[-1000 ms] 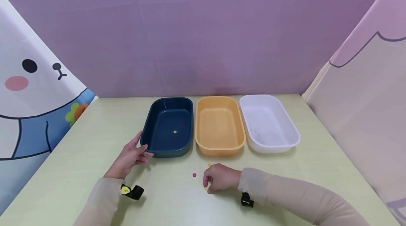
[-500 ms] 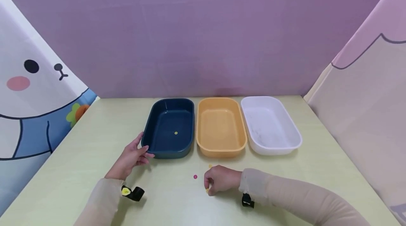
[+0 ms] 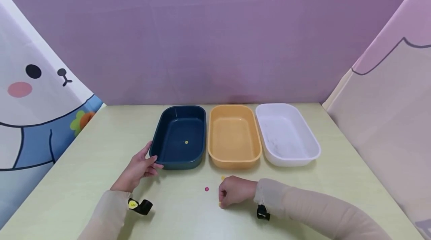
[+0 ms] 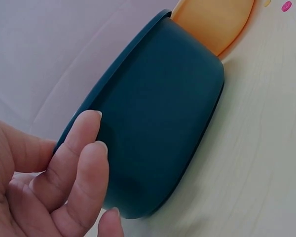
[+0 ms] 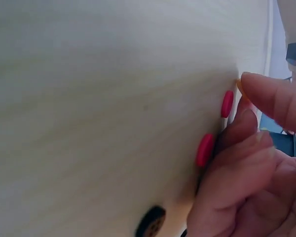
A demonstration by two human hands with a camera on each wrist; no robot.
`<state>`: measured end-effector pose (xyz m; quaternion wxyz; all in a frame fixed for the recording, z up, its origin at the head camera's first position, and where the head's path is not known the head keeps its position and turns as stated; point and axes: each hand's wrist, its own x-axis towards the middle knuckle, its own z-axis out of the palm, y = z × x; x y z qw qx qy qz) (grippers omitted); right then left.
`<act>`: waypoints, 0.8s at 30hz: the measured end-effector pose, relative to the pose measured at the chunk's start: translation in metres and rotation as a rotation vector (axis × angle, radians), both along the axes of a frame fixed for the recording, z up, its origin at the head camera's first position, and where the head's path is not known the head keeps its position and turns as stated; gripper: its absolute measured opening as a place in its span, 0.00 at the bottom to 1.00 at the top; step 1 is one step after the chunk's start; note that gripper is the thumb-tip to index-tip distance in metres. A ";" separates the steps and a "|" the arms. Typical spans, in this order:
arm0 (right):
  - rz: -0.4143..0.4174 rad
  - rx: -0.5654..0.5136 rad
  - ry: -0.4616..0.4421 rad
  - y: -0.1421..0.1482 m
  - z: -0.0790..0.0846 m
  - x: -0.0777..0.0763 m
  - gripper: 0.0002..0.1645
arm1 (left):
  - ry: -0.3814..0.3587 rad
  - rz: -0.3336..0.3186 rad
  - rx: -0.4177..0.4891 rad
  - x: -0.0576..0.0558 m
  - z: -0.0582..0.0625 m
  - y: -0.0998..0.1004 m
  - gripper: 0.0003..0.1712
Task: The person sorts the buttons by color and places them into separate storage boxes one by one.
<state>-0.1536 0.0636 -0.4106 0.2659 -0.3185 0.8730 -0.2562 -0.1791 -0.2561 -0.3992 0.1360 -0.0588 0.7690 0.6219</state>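
Observation:
My left hand (image 3: 136, 169) holds the near-left corner of a dark blue tray (image 3: 192, 124), thumb over the rim and fingers along the outer wall. A small yellow button (image 3: 186, 142) lies on that tray's floor. On the table, my right hand (image 3: 237, 190) pinches another yellow button (image 5: 238, 85) between thumb and index finger, most of it covered by the fingertips. Beside those fingers, the right wrist view has red buttons (image 5: 204, 149) and a black button (image 5: 152, 222). A dark pink button (image 3: 207, 189) lies left of this hand, and a yellow button (image 3: 223, 178) just behind it.
An orange tray (image 3: 234, 161) stands in the middle of the row, right of the blue one. To its right is a white tray (image 3: 291, 161). A purple cloth wall (image 3: 215, 45) rises behind the table, with printed cloth on both sides.
My right thumb and index finger have drawn together on the yellow button, the hand shifting slightly right. The left hand has stayed at the blue tray's corner.

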 end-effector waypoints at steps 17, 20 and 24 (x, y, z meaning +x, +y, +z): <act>-0.101 -0.067 0.034 0.000 0.032 -0.008 0.10 | 0.001 0.004 -0.016 0.003 0.002 -0.001 0.39; -0.085 -0.102 0.073 -0.002 0.042 -0.014 0.10 | 0.004 0.007 -0.015 0.004 0.002 -0.001 0.39; -0.113 -0.117 0.078 -0.005 0.055 -0.023 0.08 | 0.004 -0.012 -0.006 0.004 0.002 0.000 0.39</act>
